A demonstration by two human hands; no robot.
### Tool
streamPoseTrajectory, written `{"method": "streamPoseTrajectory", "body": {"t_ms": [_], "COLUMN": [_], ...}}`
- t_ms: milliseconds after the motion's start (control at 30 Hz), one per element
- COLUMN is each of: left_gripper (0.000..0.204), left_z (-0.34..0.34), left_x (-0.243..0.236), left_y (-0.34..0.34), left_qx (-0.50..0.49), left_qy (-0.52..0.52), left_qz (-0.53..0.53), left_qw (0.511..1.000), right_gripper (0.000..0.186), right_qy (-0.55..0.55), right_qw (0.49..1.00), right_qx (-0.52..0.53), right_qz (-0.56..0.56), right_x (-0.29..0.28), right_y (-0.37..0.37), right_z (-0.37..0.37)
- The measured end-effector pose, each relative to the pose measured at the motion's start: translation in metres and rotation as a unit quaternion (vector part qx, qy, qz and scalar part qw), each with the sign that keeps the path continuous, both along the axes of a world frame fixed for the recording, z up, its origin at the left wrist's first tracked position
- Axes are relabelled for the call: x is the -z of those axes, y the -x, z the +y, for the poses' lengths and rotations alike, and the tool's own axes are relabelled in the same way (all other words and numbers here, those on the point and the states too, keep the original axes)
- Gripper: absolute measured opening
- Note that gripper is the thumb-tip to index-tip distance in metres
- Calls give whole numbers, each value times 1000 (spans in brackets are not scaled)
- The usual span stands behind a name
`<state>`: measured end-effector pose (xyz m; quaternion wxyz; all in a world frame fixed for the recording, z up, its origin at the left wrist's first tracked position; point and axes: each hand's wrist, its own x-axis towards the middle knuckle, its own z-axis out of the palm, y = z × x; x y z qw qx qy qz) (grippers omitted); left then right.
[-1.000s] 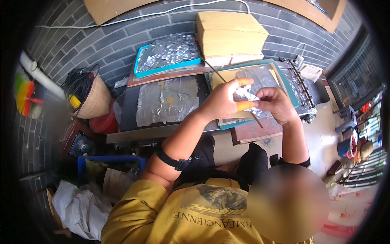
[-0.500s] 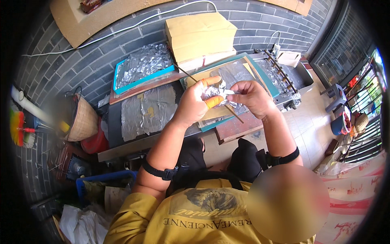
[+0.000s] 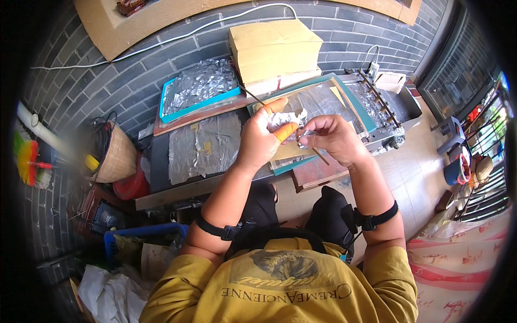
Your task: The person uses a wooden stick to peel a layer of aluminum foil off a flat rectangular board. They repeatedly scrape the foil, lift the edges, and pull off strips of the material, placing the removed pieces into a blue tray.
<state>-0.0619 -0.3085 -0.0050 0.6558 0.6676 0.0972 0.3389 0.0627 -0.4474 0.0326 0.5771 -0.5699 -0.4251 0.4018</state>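
Observation:
My left hand point(image 3: 261, 137), with orange covers on its thumb and a finger, grips a crumpled piece of silver foil point(image 3: 288, 117). Thumb and fingers of my right hand point(image 3: 336, 137) are pinched together at the foil's right edge; just what lies between the tips is partly hidden. A thin brown stick point(image 3: 321, 156) runs slantwise beneath both hands; whether the left hand holds it I cannot tell. Below them lies a board with a silver sheet point(image 3: 323, 102) and tan paper. Another wrinkled silver sheet point(image 3: 204, 148) with yellowish patches is spread left of my left hand.
A blue-rimmed tray point(image 3: 202, 97) heaped with foil stands at the back left. Beside it rises a tall tan paper stack point(image 3: 274, 51). A metal frame with a bar point(image 3: 374, 97) is at the right. A woven basket point(image 3: 116, 153) and blue crate point(image 3: 145, 231) sit at left.
My right fingers have shifted slightly down along the foil's edge, and the foil looks more folded in my left hand. The whole view has shifted a little.

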Motion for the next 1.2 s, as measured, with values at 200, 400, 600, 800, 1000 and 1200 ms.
{"method": "streamPoseTrajectory", "body": {"t_ms": [200, 400, 600, 800, 1000, 1200], "left_gripper": [52, 51, 55, 63, 46, 25], "left_z": [20, 69, 145, 173, 179, 174], "left_x": [-15, -16, 16, 56, 68, 57], "left_y": [27, 61, 109, 123, 128, 118], "left_qx": [73, 0, -77, -100, -264, -46], "left_qy": [12, -58, -81, -127, -356, 96], "left_qz": [64, 147, 288, 390, 454, 279], "left_qw": [995, 987, 951, 907, 773, 954], "right_gripper": [10, 9, 9, 10, 9, 8], "right_qy": [47, 34, -15, -35, -66, -44], "right_qw": [996, 989, 991, 991, 987, 992], "right_qx": [-11, 41, 58, 48, 51, 79], "right_qz": [-69, -137, -122, -119, -138, -89], "right_x": [2, 8, -1, 0, 1, 1], "right_y": [-1, -6, 4, 8, 12, 8], "right_z": [3, -4, -15, -15, -19, -24]}}
